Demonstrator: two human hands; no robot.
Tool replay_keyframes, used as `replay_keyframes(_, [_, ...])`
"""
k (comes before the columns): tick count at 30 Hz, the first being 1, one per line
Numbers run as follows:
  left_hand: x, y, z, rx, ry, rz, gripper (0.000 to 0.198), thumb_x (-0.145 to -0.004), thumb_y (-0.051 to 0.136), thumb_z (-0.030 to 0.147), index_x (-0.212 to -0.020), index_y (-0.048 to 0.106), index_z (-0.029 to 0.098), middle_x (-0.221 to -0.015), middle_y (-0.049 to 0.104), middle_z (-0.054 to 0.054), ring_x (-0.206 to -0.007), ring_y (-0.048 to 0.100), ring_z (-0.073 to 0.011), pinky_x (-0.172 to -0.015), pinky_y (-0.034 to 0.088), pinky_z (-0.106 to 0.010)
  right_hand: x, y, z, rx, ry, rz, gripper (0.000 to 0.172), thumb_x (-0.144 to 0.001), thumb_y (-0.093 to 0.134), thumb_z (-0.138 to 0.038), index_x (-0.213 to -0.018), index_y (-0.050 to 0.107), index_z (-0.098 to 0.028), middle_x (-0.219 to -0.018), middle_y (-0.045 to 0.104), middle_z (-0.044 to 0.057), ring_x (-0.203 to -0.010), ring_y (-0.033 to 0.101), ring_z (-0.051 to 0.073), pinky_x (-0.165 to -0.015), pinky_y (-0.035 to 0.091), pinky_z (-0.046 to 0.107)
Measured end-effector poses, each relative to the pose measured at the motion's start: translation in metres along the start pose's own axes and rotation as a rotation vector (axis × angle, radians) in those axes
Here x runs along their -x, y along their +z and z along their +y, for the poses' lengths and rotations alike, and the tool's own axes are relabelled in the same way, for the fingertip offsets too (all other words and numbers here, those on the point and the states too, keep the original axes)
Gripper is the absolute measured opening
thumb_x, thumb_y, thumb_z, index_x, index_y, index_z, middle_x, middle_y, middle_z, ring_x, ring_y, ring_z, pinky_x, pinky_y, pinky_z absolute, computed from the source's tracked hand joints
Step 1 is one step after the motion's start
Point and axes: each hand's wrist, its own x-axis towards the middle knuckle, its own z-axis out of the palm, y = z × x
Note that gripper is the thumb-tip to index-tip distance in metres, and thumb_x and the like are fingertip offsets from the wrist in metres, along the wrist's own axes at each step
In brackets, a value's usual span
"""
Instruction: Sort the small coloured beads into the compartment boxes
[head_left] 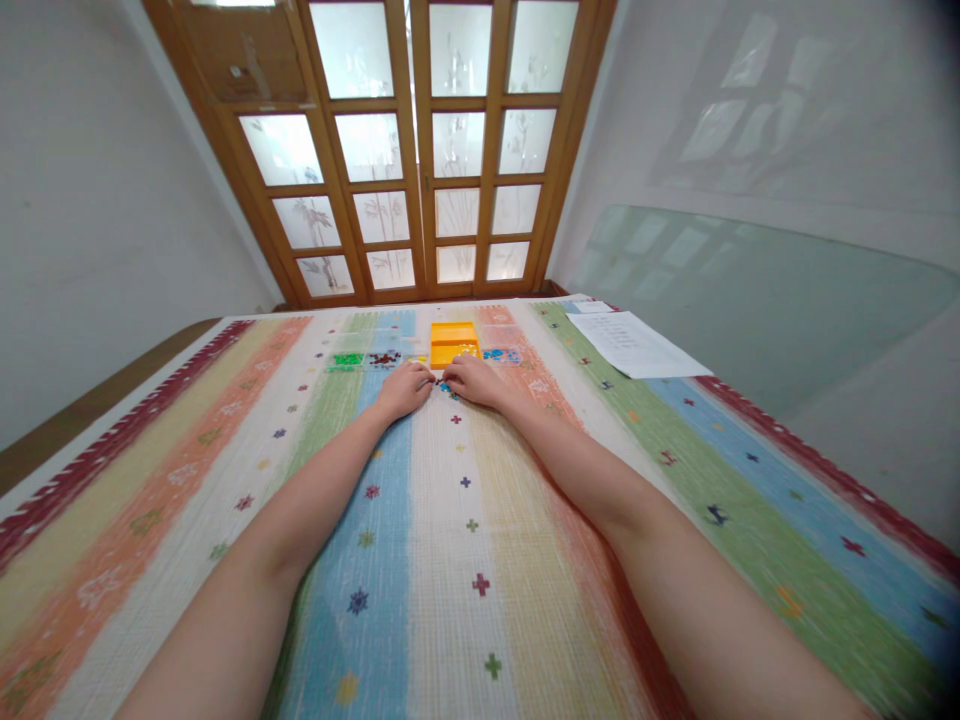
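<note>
Both my hands rest close together on the striped tablecloth, just before an open yellow box (454, 345) with small pale pieces in its near half. My left hand (406, 387) has its fingers bent together at a small dark piece. Opposite it, my right hand (474, 381) curls its fingers over small blue and dark pieces (448, 388) on the cloth; what it grips, if anything, is too small to tell. Clear trays hold green pieces (348, 361) and dark red pieces (385, 359) on the left, and blue pieces (501, 355) on the right.
A white sheet of paper (636, 344) with writing lies at the right back of the striped tablecloth (450, 580). Beyond the table stands a wooden door with glass panes (457, 145). A greenish glass panel (750, 300) is against the right wall.
</note>
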Motion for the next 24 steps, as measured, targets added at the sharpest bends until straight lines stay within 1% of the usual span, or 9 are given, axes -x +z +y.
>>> replay_keyframes(6, [0.000, -0.001, 0.001, 0.013, 0.003, 0.002, 0.029, -0.099, 0.054, 0.026, -0.113, 0.079, 0.023, -0.119, 0.074, -0.009, -0.116, 0.063, -0.0270, -0.110, 0.048, -0.045, -0.003, 0.005, -0.004, 0.057, 0.123, 0.007, 0.020, -0.101, 0.062, -0.024, -0.107, 0.080, -0.018, -0.107, 0.074, 0.011, -0.103, 0.064, 0.023, -0.089, 0.043, 0.030])
replay_keyframes(11, [-0.001, 0.000, 0.000, 0.014, -0.005, 0.012, 0.029, -0.099, 0.054, 0.026, -0.114, 0.079, 0.023, -0.119, 0.073, -0.009, -0.115, 0.064, -0.0268, -0.108, 0.049, -0.044, -0.007, 0.004, -0.009, 0.047, 0.167, -0.019, 0.019, -0.099, 0.064, -0.025, -0.102, 0.082, -0.020, -0.103, 0.076, 0.011, -0.098, 0.064, 0.024, -0.085, 0.043, 0.030])
replay_keyframes(15, [0.000, 0.000, 0.001, 0.016, -0.009, 0.008, 0.029, -0.098, 0.055, 0.027, -0.114, 0.079, 0.023, -0.118, 0.073, -0.009, -0.115, 0.064, -0.0265, -0.108, 0.049, -0.043, -0.008, 0.002, -0.010, 0.030, 0.172, -0.039, 0.016, -0.095, 0.067, -0.023, -0.100, 0.082, -0.019, -0.099, 0.076, 0.010, -0.093, 0.065, 0.024, -0.082, 0.043, 0.030])
replay_keyframes(19, [-0.001, -0.001, 0.001, 0.003, 0.007, 0.008, 0.029, -0.099, 0.054, 0.027, -0.114, 0.079, 0.023, -0.118, 0.073, -0.009, -0.115, 0.064, -0.0266, -0.108, 0.049, -0.043, -0.007, -0.001, -0.009, 0.027, 0.136, -0.044, 0.017, -0.091, 0.067, -0.018, -0.101, 0.081, -0.019, -0.101, 0.077, 0.010, -0.092, 0.065, 0.022, -0.079, 0.042, 0.029])
replay_keyframes(24, [-0.001, 0.001, 0.000, 0.003, 0.012, 0.002, 0.029, -0.099, 0.054, 0.026, -0.113, 0.079, 0.022, -0.117, 0.074, -0.009, -0.114, 0.064, -0.0269, -0.108, 0.049, -0.044, -0.007, -0.004, -0.011, 0.015, 0.117, -0.091, 0.017, -0.091, 0.067, -0.020, -0.100, 0.081, -0.018, -0.100, 0.078, 0.009, -0.091, 0.066, 0.021, -0.079, 0.043, 0.028])
